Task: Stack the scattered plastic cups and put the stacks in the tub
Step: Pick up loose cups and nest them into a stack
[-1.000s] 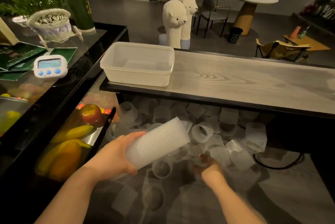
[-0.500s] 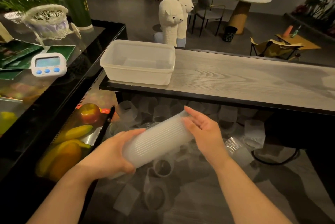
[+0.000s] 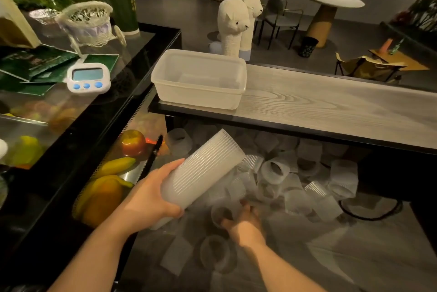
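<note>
**A:** Which step are you on?

**B:** You are building the stack, I judge. Your left hand (image 3: 151, 199) is wrapped round the lower end of a long stack of ribbed cups (image 3: 203, 168), held tilted with its open mouth pointing up and away toward the grey worktop (image 3: 331, 107). Your right hand (image 3: 246, 223) is down among the loose cups (image 3: 274, 171) on the lower surface, fingers reaching at the rim of a single cup (image 3: 221, 215). Whether they have closed on it I cannot tell; the light there is dim.

**A:** And the tub?

**B:** The tub (image 3: 165, 79) stands on the worktop's left end, with no cups in it, above and beyond the stack.

**A:** What does the next move ask of you?

**B:** Secure that one cup, turn it base first, and line it up with the stack's mouth so that it slides in straight. Many cups are left, so the tub probably comes later.

**A:** Any edges to mind?

**B:** The worktop's dark front edge overhangs the far cups, so lift out toward yourself before rising. To your left the black counter (image 3: 132, 93) and the fruit (image 3: 113, 166) sit just beside your left hand. The open room lies to the right.
</note>
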### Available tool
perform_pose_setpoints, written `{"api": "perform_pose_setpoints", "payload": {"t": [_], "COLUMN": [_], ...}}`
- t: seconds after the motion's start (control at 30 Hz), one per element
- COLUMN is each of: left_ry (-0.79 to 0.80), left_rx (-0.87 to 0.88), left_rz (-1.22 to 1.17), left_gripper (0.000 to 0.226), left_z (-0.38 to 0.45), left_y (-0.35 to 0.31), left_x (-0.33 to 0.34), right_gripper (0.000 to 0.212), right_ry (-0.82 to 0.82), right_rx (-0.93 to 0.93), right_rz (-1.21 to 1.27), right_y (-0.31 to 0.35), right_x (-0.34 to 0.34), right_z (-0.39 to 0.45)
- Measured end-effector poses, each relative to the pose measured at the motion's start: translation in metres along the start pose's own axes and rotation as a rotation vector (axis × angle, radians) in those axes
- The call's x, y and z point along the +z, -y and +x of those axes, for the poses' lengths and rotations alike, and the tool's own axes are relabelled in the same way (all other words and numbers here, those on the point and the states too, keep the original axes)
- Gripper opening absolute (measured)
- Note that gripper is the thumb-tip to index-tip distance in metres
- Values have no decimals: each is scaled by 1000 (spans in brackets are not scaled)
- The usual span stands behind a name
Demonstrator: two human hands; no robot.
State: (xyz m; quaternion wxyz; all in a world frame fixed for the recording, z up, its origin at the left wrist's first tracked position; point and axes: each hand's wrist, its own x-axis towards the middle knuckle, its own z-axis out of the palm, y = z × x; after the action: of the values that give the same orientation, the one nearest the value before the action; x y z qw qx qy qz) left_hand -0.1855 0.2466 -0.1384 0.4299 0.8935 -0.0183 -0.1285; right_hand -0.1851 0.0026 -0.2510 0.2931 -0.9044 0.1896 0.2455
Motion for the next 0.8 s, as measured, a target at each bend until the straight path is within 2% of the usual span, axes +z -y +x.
{"api": "perform_pose_setpoints", "payload": {"t": [0.17, 0.33, 0.43, 0.5, 0.63, 0.7, 0.73, 0.8], "left_ry": [12, 26, 56, 69, 82, 109, 128, 153], "left_rx": [11, 11, -3, -18, -42, -37, -36, -37], "left_rz": [45, 83, 131, 177, 195, 197, 185, 137], "left_gripper": [105, 101, 103, 104, 105, 103, 102, 100], "left_z": [-7, -16, -22, -25, -28, -30, -30, -32], "left_y": [3, 1, 1, 4, 10, 10, 9, 7], "left_x": [-2, -3, -4, -9, -16, -14, -13, -11], "right_gripper": [112, 105, 91, 83, 64, 36, 28, 29], "right_ry": [31, 18, 0, 3, -42, -122, -128, -60], "right_rx": [-67, -111, -116, -74, -35, -169, -244, -365], "right_rz": [-83, -165, -188, 24, 745, 1000, 1104, 1204], "right_y": [6, 12, 12, 10, 7, 7, 9, 21], "right_x": [18, 27, 29, 24, -21, -53, -68, -91], "right_z": [10, 18, 24, 20, -6, -18, -24, -35]}}
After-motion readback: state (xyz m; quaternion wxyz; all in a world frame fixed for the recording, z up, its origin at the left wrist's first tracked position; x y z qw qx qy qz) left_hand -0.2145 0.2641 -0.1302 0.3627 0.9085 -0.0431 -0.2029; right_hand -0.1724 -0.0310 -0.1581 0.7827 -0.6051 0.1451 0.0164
